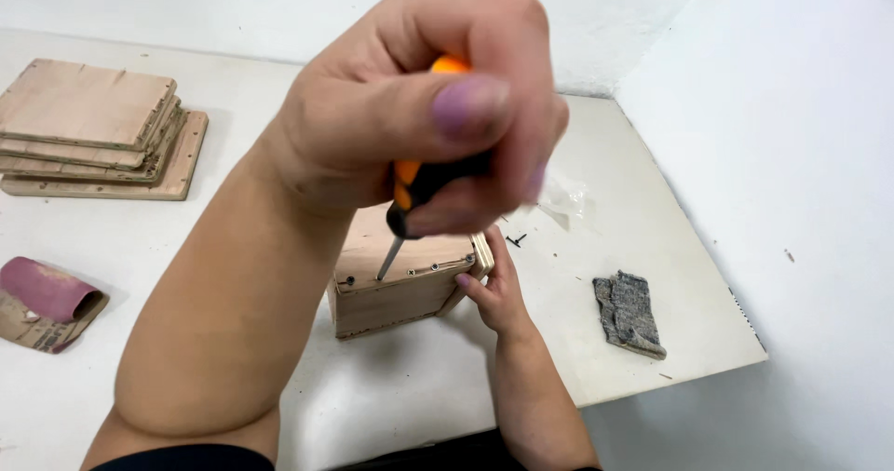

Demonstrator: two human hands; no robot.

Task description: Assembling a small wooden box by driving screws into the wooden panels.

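The left hand is raised close to the camera, its fingers wrapped tight around the orange and black handle of a screwdriver, whose metal shaft runs down to the near edge of a small wooden box standing in the middle of the white table. The tip sits at or just beside a dark screw in a row of screws along that edge; whether it is seated in the head is too small to tell. The right hand rests against the box's right side, its fingers curled on the corner to steady it. By the look of it, a screw on the box is being worked, and the turning calls for the shaft to stay in line with the screw while the right hand keeps the box from shifting. At the far left lies a stack of plywood boards, at the near left a curled piece of reddish sandpaper, and to the right of the box a grey abrasive pad, well apart from both hands.
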